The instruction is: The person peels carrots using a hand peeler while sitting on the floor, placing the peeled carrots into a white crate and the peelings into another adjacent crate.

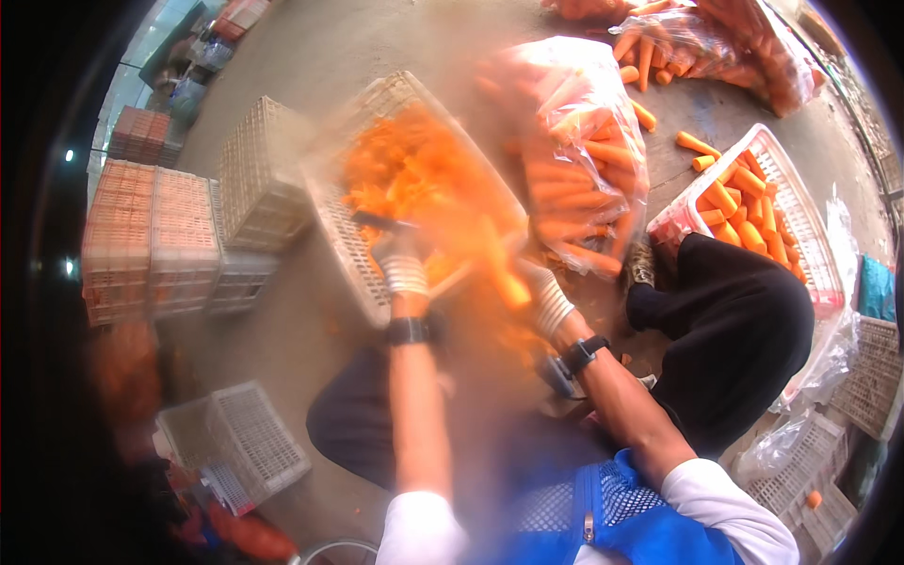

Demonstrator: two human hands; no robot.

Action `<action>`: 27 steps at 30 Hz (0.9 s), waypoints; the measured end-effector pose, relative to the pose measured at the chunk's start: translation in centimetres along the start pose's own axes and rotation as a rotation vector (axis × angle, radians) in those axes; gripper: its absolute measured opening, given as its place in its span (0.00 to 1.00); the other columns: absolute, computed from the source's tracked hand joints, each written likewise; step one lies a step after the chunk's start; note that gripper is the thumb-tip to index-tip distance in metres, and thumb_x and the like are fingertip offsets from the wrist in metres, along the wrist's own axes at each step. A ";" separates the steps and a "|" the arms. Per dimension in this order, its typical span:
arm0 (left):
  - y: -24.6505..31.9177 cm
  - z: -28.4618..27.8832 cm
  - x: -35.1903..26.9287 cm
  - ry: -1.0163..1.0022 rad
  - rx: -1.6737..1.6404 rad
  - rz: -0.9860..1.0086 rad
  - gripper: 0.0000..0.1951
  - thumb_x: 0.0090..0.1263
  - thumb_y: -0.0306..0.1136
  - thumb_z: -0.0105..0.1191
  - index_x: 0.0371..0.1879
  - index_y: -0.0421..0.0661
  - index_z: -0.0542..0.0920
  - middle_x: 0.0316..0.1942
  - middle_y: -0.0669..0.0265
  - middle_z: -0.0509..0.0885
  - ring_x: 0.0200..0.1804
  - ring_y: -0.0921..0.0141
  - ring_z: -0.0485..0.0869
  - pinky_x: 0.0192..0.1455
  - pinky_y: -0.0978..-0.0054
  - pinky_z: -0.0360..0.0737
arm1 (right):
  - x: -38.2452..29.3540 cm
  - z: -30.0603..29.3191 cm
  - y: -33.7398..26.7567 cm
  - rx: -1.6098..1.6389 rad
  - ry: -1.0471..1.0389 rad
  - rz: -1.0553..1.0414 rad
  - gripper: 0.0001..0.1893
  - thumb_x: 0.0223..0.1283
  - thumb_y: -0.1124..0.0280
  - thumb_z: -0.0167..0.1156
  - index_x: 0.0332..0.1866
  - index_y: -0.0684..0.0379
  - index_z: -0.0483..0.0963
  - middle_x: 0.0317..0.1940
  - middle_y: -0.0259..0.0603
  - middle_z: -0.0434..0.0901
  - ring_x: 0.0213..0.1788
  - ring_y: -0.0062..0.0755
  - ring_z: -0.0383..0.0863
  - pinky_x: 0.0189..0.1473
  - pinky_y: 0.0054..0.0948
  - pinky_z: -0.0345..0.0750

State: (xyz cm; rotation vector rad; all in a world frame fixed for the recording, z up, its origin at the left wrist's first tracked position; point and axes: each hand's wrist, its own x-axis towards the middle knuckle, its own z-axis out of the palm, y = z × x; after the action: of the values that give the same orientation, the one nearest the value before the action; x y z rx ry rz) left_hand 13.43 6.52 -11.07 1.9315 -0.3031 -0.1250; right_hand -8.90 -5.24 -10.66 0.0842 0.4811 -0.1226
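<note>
A white plastic crate (353,261) full of orange carrot peelings (402,162) stands in front of me. At its near end, my left hand (399,254), in a knitted glove with a striped cuff, is closed around a dark-handled tool (378,220), probably a peeler; a blur over the lens hides its working end. A carrot (503,272) points toward me between the hands. My right hand (540,286), gloved alike, is beside the carrot's near end; its fingers are smeared by the blur, so its grip cannot be told. Wristbands sit on both wrists.
Right of the crate stands a clear plastic bag of carrots (583,169). A crate of cut carrots (833,261) is beyond my bent knee, with more bagged carrots (678,53) behind. Stacked crates (148,240) stand at left, an overturned-looking crate (258,438) lower left.
</note>
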 end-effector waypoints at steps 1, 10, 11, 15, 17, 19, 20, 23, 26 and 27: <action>0.0 1.5 -2.2 -0.091 0.092 0.157 0.07 0.50 0.18 0.65 0.22 0.36 0.78 0.16 0.65 0.77 0.14 0.74 0.71 0.16 0.81 0.67 | -0.8 0.7 -0.4 -0.001 0.017 -0.014 0.21 0.64 0.63 0.51 0.58 0.65 0.69 0.41 0.46 0.79 0.41 0.29 0.79 0.43 0.26 0.77; 5.7 4.9 -12.9 -0.278 1.061 0.985 0.08 0.61 0.25 0.52 0.20 0.46 0.73 0.16 0.69 0.68 0.24 0.69 0.73 0.27 0.68 0.71 | -0.7 -1.5 -2.0 -0.276 0.316 -0.028 0.19 0.66 0.62 0.48 0.52 0.67 0.72 0.39 0.48 0.79 0.34 0.29 0.78 0.36 0.24 0.78; 5.9 5.8 -12.6 -0.245 1.133 1.023 0.08 0.63 0.26 0.51 0.20 0.47 0.72 0.16 0.69 0.67 0.25 0.68 0.73 0.29 0.66 0.71 | -0.2 -2.9 -2.4 0.095 -0.032 0.076 0.18 0.65 0.62 0.49 0.50 0.68 0.73 0.37 0.46 0.79 0.32 0.29 0.78 0.34 0.24 0.78; 3.8 6.9 -7.0 -0.262 1.121 0.659 0.07 0.63 0.34 0.51 0.25 0.47 0.78 0.22 0.69 0.78 0.26 0.70 0.77 0.27 0.64 0.71 | 0.2 -3.2 -1.8 -0.075 -0.055 -0.017 0.14 0.64 0.67 0.54 0.47 0.66 0.76 0.34 0.41 0.80 0.32 0.27 0.79 0.33 0.23 0.78; 2.6 8.3 -2.5 -0.208 1.439 0.606 0.12 0.63 0.45 0.50 0.26 0.54 0.83 0.21 0.72 0.80 0.25 0.67 0.77 0.29 0.56 0.69 | 0.4 -3.1 -1.6 -0.358 0.109 -0.132 0.12 0.63 0.69 0.55 0.46 0.66 0.76 0.33 0.40 0.81 0.33 0.26 0.80 0.34 0.22 0.78; -2.3 5.8 1.9 -0.043 0.848 0.612 0.06 0.51 0.21 0.60 0.26 0.40 0.77 0.23 0.63 0.81 0.21 0.71 0.76 0.22 0.73 0.72 | 0.1 -2.6 -0.8 -0.713 0.009 -0.347 0.12 0.63 0.71 0.55 0.49 0.64 0.77 0.34 0.39 0.81 0.34 0.26 0.80 0.34 0.24 0.78; -3.9 1.5 3.9 0.068 0.699 0.605 0.11 0.47 0.13 0.64 0.25 0.35 0.75 0.22 0.61 0.81 0.18 0.73 0.75 0.19 0.79 0.72 | 0.1 -1.2 0.7 -0.821 -0.067 -0.397 0.13 0.63 0.72 0.55 0.49 0.64 0.77 0.34 0.39 0.81 0.34 0.26 0.80 0.35 0.24 0.78; 5.4 7.2 -0.5 0.004 -0.289 -0.249 0.09 0.48 0.14 0.66 0.22 0.36 0.77 0.16 0.63 0.78 0.13 0.75 0.70 0.14 0.82 0.66 | -0.5 -5.2 -3.6 -1.332 -0.104 -0.789 0.20 0.63 0.72 0.53 0.60 0.62 0.71 0.35 0.37 0.82 0.33 0.28 0.79 0.35 0.26 0.77; 5.7 2.9 -4.6 -0.193 -0.306 -0.161 0.06 0.52 0.19 0.64 0.22 0.39 0.78 0.20 0.64 0.79 0.17 0.73 0.73 0.19 0.78 0.68 | -1.0 -1.5 -2.2 -1.621 -0.015 -0.701 0.13 0.65 0.73 0.56 0.54 0.59 0.74 0.42 0.31 0.79 0.42 0.19 0.76 0.43 0.19 0.75; 6.4 2.9 -6.7 -0.326 -0.018 0.081 0.05 0.54 0.21 0.62 0.22 0.40 0.79 0.21 0.64 0.79 0.20 0.72 0.75 0.21 0.76 0.70 | -1.0 -0.7 -2.3 -1.092 -0.060 -0.476 0.19 0.64 0.71 0.55 0.60 0.58 0.68 0.46 0.34 0.77 0.44 0.21 0.76 0.45 0.20 0.75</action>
State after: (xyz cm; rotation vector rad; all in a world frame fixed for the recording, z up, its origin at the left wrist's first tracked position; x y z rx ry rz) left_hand 5.33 3.49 -6.58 1.8751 -0.5934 -0.3896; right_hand -10.43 -7.32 -10.90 -1.1057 0.4484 -0.3116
